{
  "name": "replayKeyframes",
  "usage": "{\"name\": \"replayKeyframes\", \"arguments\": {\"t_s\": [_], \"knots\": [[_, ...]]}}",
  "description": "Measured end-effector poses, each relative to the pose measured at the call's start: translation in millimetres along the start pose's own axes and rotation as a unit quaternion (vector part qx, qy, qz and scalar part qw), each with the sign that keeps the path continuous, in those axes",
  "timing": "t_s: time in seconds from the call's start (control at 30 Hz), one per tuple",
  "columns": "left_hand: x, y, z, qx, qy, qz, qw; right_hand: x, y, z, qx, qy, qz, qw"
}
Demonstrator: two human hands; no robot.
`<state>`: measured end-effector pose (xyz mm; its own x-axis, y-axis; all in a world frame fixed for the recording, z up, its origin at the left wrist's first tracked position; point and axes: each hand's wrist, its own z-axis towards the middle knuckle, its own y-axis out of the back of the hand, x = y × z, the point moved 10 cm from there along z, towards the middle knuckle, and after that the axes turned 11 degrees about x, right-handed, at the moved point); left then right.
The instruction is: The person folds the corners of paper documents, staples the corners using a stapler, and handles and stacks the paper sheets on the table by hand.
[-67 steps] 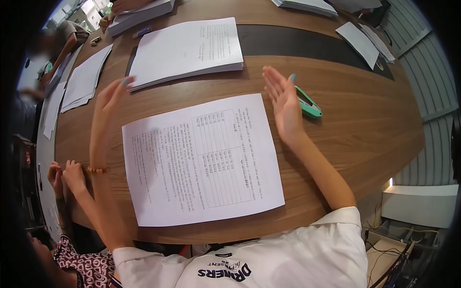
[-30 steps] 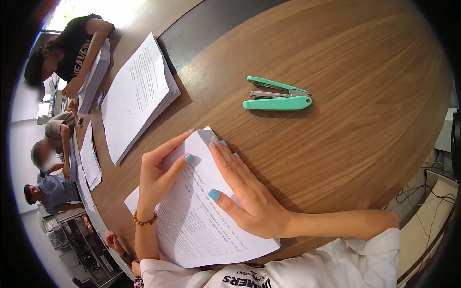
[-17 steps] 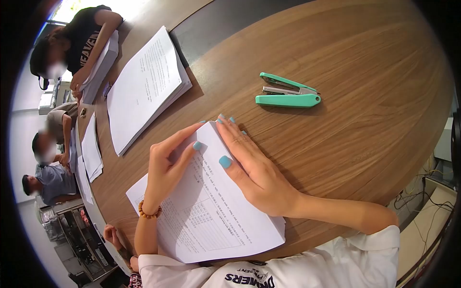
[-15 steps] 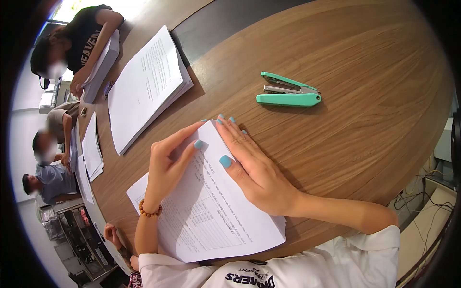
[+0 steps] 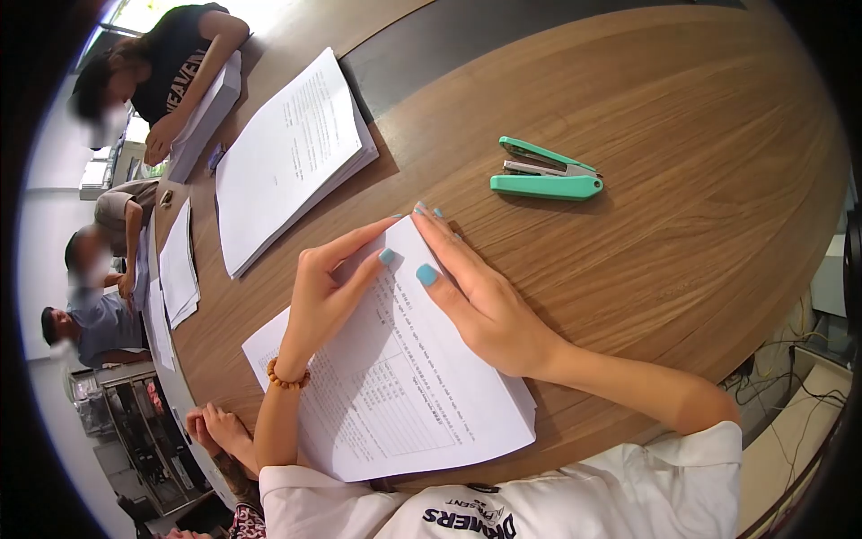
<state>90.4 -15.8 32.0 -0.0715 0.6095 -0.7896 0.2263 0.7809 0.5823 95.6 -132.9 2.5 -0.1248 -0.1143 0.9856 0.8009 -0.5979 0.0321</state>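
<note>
A thick stack of printed paper [image 5: 386,395] lies at an angle on the table in front of me. My left hand [image 5: 334,286], with a beaded bracelet at the wrist, grips the stack's far left edge, its thumb lying on the top sheet. Along the right edge, my right hand [image 5: 480,310] presses with its fingers, and its thumb rests on top. The fingertips of both hands nearly meet at the stack's far corner. Beyond my right hand, a mint-green stapler [image 5: 548,186] lies on its side with its arms spread apart.
Another paper stack [image 5: 287,162] lies farther off to the left, with more loose sheets [image 5: 180,269] beside it. Several people sit along the left side, one leaning on a thick pile of paper [image 5: 206,117]. Another person's hands [image 5: 220,429] show at lower left. Cables [image 5: 795,391] hang at right.
The view has shifted slightly, so the table things appear a little to the right. Both hands stay on the stack's edges, with the right fingers drawn closer together. The hands at lower left have come together.
</note>
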Motion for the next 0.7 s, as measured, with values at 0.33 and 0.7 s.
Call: {"name": "replayKeyframes", "arguments": {"t_s": [0.33,0.7], "knots": [[8,0,-1,-0.01,-0.004,-0.022,1.0,-3,-2,2,-0.002,-0.011,0.01,1.0],[-4,7,-8,-0.082,-0.047,0.045,0.995,21,5,-5,0.007,0.005,-0.128,0.992]]}}
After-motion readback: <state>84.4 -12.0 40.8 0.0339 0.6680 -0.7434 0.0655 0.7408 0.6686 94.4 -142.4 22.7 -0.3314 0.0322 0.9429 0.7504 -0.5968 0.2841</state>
